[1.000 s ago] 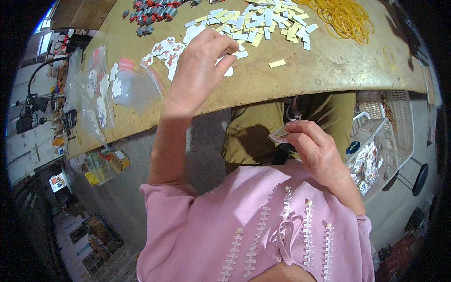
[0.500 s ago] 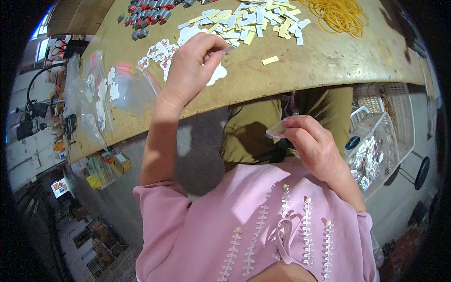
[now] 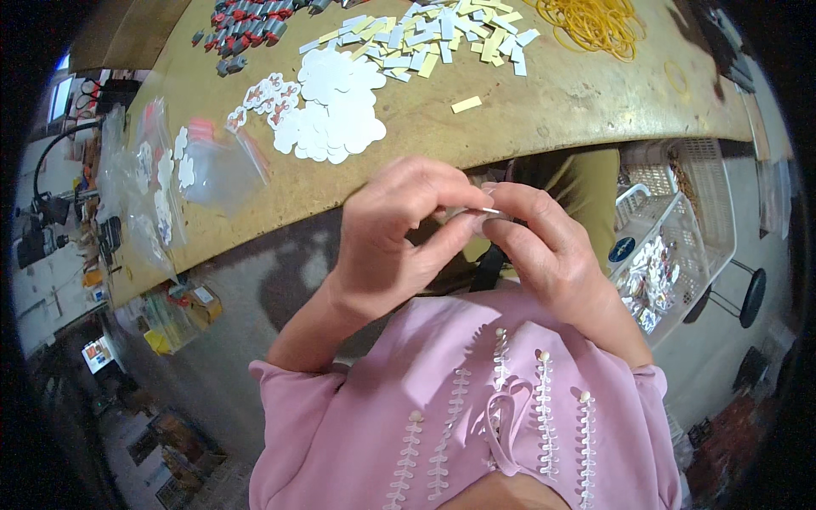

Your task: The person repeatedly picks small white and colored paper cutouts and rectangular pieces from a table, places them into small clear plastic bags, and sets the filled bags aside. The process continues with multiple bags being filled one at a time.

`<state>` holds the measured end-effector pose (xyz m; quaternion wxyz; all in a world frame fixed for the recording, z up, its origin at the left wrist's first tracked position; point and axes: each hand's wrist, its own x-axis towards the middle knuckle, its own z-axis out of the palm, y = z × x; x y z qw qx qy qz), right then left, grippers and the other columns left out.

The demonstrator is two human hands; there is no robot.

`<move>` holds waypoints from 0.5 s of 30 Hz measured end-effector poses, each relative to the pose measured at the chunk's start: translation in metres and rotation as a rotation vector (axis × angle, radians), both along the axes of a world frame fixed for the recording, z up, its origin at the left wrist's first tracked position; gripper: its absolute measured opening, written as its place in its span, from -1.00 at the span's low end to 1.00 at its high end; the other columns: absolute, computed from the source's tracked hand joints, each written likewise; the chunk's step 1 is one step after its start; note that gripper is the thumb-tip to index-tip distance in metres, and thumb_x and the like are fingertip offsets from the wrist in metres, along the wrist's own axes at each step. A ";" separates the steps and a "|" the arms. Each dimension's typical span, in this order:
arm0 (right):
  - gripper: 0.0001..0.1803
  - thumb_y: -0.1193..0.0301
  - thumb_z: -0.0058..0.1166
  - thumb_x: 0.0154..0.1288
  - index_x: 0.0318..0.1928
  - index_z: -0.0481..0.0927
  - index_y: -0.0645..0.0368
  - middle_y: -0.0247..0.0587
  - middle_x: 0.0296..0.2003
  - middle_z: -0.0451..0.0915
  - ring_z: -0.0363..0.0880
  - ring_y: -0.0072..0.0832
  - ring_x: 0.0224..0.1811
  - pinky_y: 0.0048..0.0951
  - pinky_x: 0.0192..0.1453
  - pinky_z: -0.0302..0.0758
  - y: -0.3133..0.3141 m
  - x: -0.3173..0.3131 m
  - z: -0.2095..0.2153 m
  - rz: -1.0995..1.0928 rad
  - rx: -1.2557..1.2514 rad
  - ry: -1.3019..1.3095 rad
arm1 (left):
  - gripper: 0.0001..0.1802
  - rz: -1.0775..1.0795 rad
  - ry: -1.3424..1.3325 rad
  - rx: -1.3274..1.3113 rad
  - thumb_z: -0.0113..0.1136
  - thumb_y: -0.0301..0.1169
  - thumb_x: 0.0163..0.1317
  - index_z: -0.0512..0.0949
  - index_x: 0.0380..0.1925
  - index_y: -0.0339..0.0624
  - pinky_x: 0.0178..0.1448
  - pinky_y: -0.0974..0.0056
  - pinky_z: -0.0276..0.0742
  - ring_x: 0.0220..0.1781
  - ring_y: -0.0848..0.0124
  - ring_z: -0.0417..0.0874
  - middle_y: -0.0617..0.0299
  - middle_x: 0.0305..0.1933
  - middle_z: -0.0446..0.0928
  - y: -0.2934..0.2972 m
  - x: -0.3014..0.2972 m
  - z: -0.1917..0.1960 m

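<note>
My left hand (image 3: 393, 223) and my right hand (image 3: 548, 242) meet above my lap, just off the table's near edge. Between the left thumb and fingers is a thin, flat strip (image 3: 485, 211), its pale edge showing at the fingertips. The right fingers are closed in a pinch right beside it, where the earlier picture shows a small clear plastic bag; fingers now mostly cover that bag. On the table beyond lie a pile of white scalloped paper cutouts (image 3: 336, 110), a heap of white and pale yellow strips (image 3: 442, 38) and one loose yellow strip (image 3: 466, 104).
Small grey and red parts (image 3: 251, 25) are heaped at the table's far left, yellow rubber bands (image 3: 595, 25) at the far right. Clear plastic bags (image 3: 225, 174) and printed cutouts (image 3: 270, 98) lie on the left. A white plastic basket (image 3: 710, 221) stands right of my legs.
My left hand has come back from the white cutouts to my right hand above the lap, carrying a small thin piece. The right hand stays nearly in place, still pinched.
</note>
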<state>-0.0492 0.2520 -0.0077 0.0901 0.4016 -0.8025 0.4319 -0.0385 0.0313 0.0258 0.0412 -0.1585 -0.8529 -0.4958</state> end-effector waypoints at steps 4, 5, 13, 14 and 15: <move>-0.78 0.60 0.29 0.23 -0.12 0.65 0.45 0.18 0.04 0.67 0.75 0.03 0.06 -0.13 0.12 0.76 0.002 -0.001 0.003 0.023 0.025 0.003 | -0.71 0.061 0.111 -0.251 0.52 -0.62 0.11 0.81 -0.16 -0.06 -0.04 0.15 0.67 -0.18 0.15 0.74 0.17 -0.16 0.72 0.001 0.009 -0.001; -0.77 0.59 0.30 0.23 -0.12 0.65 0.45 0.17 0.04 0.67 0.75 0.03 0.06 -0.13 0.11 0.76 0.003 -0.001 0.002 0.023 0.031 -0.005 | -0.71 0.064 0.096 -0.232 0.52 -0.62 0.12 0.81 -0.15 -0.07 -0.07 0.16 0.67 -0.19 0.16 0.75 0.17 -0.16 0.72 0.000 0.009 -0.003; -0.77 0.58 0.28 0.25 -0.09 0.67 0.40 0.14 0.07 0.67 0.75 0.00 0.09 -0.18 0.13 0.75 0.001 -0.004 -0.009 0.013 0.004 -0.071 | -0.77 0.005 -0.127 0.127 0.45 -0.65 0.26 0.79 -0.10 -0.19 -0.22 0.26 0.71 -0.25 0.41 0.77 0.17 -0.15 0.72 -0.004 0.003 -0.032; -0.77 0.58 0.28 0.25 -0.09 0.67 0.39 0.13 0.07 0.68 0.75 0.00 0.09 -0.19 0.14 0.74 0.001 -0.007 -0.015 0.008 -0.002 -0.061 | -0.77 0.009 -0.137 0.159 0.45 -0.66 0.26 0.78 -0.09 -0.20 -0.21 0.27 0.71 -0.24 0.41 0.77 0.16 -0.15 0.72 -0.003 0.001 -0.035; -0.78 0.58 0.28 0.25 -0.09 0.67 0.38 0.13 0.08 0.68 0.75 -0.01 0.10 -0.19 0.14 0.74 0.001 -0.010 -0.020 0.004 -0.007 -0.051 | -0.77 0.028 -0.074 0.149 0.44 -0.66 0.26 0.78 -0.09 -0.21 -0.20 0.28 0.71 -0.24 0.40 0.78 0.16 -0.14 0.73 -0.001 -0.002 -0.035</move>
